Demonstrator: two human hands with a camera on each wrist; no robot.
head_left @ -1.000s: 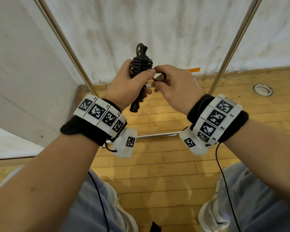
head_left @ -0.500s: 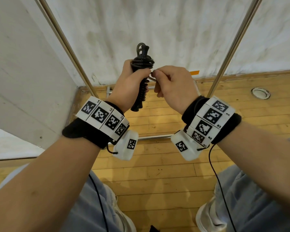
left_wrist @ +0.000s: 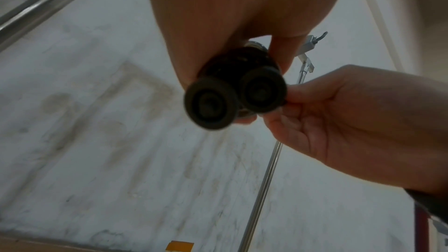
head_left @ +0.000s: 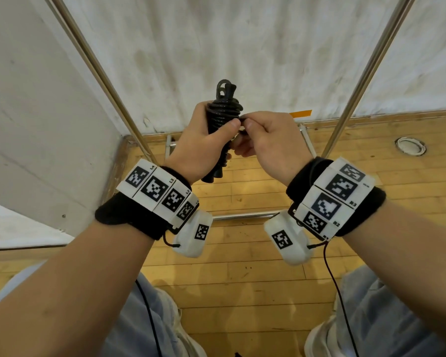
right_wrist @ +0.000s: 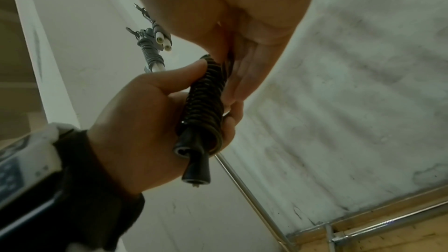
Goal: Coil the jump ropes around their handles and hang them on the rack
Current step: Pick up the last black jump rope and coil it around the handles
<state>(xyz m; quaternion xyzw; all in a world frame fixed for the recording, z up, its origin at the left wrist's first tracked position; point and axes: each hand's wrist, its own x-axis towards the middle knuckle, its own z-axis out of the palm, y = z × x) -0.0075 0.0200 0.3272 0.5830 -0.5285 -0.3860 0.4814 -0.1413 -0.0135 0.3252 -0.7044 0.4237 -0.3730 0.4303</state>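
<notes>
A black jump rope (head_left: 223, 113) stands upright, its cord coiled around the two handles held together. My left hand (head_left: 204, 143) grips the bundle around its middle; the handles' round butt ends (left_wrist: 232, 101) show below it in the left wrist view. My right hand (head_left: 265, 143) pinches the cord's end at the coil's right side, by the left thumb. The right wrist view shows the coiled rope (right_wrist: 206, 102) in the left hand (right_wrist: 145, 122). A grey-and-white jump rope (right_wrist: 154, 45) hangs on the rack above.
The metal rack's slanted poles (head_left: 101, 73) (head_left: 371, 73) rise on both sides of my hands, with a base bar (head_left: 242, 215) on the wooden floor. White walls meet in a corner at left. A round floor fitting (head_left: 410, 146) lies at right.
The small loop of cord by my right fingers a second ago has been drawn tight against the coil. Both hands stay close together; the view has shifted slightly.
</notes>
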